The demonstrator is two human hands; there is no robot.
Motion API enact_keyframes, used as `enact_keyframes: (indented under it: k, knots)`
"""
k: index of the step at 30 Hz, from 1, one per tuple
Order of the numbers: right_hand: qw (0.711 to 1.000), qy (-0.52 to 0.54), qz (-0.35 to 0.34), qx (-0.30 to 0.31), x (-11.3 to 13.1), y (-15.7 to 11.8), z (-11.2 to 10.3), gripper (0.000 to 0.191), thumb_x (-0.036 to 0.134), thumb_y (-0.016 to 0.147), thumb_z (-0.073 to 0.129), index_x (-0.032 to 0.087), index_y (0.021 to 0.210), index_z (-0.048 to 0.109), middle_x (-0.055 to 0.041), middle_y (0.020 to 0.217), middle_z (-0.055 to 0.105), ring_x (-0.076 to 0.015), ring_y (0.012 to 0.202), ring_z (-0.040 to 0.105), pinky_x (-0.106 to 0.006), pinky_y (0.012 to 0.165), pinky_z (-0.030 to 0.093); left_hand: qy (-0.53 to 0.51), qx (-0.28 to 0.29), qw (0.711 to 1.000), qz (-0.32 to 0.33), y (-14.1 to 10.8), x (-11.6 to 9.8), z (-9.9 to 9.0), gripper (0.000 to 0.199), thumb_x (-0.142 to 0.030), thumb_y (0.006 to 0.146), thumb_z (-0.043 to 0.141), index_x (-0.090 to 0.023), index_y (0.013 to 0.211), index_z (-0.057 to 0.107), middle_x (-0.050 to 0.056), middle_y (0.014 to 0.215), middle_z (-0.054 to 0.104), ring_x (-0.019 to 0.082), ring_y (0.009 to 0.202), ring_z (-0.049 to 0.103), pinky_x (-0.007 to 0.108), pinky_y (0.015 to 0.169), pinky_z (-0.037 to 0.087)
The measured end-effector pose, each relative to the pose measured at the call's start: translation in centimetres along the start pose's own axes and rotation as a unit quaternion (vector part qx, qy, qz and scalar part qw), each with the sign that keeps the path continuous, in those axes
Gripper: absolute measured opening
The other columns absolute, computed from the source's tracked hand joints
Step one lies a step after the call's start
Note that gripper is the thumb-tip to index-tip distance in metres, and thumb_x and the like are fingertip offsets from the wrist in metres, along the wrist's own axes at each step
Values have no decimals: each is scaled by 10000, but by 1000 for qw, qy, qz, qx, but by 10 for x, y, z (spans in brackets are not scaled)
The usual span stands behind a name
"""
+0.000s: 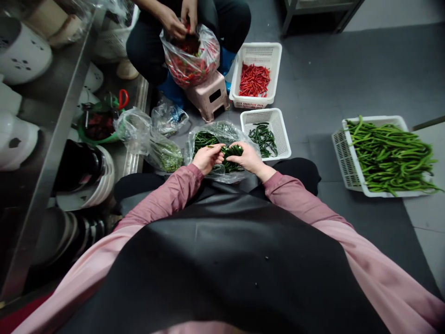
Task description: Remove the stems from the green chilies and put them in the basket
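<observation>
Apron (222, 260) below bag (229, 177).
Right hand (248, 157) clasps green peppers (233, 151); left hand (210, 157) pinches, on what unclear; a loosened grip could spill peppers over the bag's near edge.

I read the place, over my remote feed, as a commercial kitchen, most likely its prep area. A metal rack (69, 109) on the left bore white pots (22, 51) and stacked bowls (107, 178). Produce lay about in bulk: red chillies (255, 81) in a white plastic basket (260, 48), dark green chillies (203, 139) in a clear plastic bag (227, 177), long green pods (392, 153) heaped in a crate (347, 162). I also noted the wearer's black apron (243, 260) and a co-worker's blue boots (227, 61) on the dark grey floor (313, 83)
</observation>
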State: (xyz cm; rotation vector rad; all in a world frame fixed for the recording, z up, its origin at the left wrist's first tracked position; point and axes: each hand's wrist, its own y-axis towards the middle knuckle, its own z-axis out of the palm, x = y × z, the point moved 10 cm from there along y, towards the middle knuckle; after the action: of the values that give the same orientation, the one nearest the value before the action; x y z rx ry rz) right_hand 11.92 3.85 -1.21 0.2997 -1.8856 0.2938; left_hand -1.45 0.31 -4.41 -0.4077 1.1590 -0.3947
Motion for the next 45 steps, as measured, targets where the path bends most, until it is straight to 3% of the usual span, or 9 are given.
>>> enact_keyframes:
  k: [5, 13, 23, 29, 34, 36, 39, 42, 45]
  knots:
    - [998, -37, 41, 9, -9, 0, 4, 258, 296, 633, 695, 167, 817, 566, 23, 693, 537, -139, 684, 508, -287, 684, 437, -13, -20, 1000, -12, -4, 0, 8, 285, -321, 823, 643, -115, 1021, 630, -23, 604, 594, 42, 471, 538, 142, 449, 423]
    - [945, 236, 201, 108, -35, -9, 29, 259, 257, 639, 728, 183, 775, 521, 32, 608, 514, -75, 489, 435, -201, 408, 354, -19, -60, 998, -3, 0, -12, -4, 299, -388, 836, 628, -120, 968, 641, -30, 577, 576, 32, 440, 510, 138, 424, 408]
    - [898, 316, 271, 144, -38, -25, 51, 320, 220, 591, 756, 168, 818, 536, 45, 587, 525, -68, 482, 446, -178, 378, 305, -47, -76, 996, 19, 2, -10, 6, 276, -366, 826, 647, -112, 930, 618, -49, 566, 542, 27, 438, 506, 138, 424, 404]
    - [942, 203, 232, 135, -34, -18, 38, 232, 186, 591, 716, 145, 754, 555, 41, 585, 533, -71, 489, 460, -192, 401, 334, 45, -97, 994, 16, 1, -13, 0, 288, -394, 841, 612, -140, 751, 513, -64, 477, 475, 60, 357, 469, 164, 347, 333]
    - [969, 59, 162, 177, -25, -13, 32, 228, 179, 586, 726, 117, 768, 602, 39, 604, 566, -66, 505, 481, -196, 464, 373, 148, 33, 982, -112, 5, 4, 12, 354, -411, 856, 570, -156, 638, 457, -86, 397, 315, 62, 281, 352, 176, 316, 252]
    - [968, 48, 168, 182, -27, -13, 31, 242, 168, 580, 733, 114, 787, 618, 35, 608, 577, -71, 509, 485, -200, 469, 382, 211, 41, 970, -115, 10, 3, 8, 332, -400, 875, 535, -151, 661, 482, -76, 412, 332, 71, 309, 381, 187, 350, 305]
    - [957, 122, 217, 149, -35, -13, 26, 225, 184, 612, 726, 119, 804, 628, -1, 667, 622, -77, 515, 483, -198, 439, 378, 380, -20, 924, -23, 22, -19, -10, 237, -344, 888, 501, -138, 792, 567, -26, 515, 482, 116, 474, 536, 236, 506, 452]
    - [934, 234, 247, 107, -39, -12, 21, 176, 188, 671, 681, 120, 830, 646, -52, 794, 674, -69, 527, 472, -187, 421, 369, 589, -88, 798, 91, 15, -45, -19, 206, -314, 843, 552, -141, 911, 641, 61, 797, 631, 194, 792, 624, 313, 750, 494]
    - [920, 289, 252, 85, -42, -11, 18, 181, 181, 697, 653, 116, 866, 651, -71, 845, 687, -71, 545, 481, -190, 441, 396, 686, -140, 690, 184, -11, -60, -8, 353, -298, 764, 638, -160, 1089, 635, 124, 1161, 582, 253, 1068, 558, 346, 897, 441]
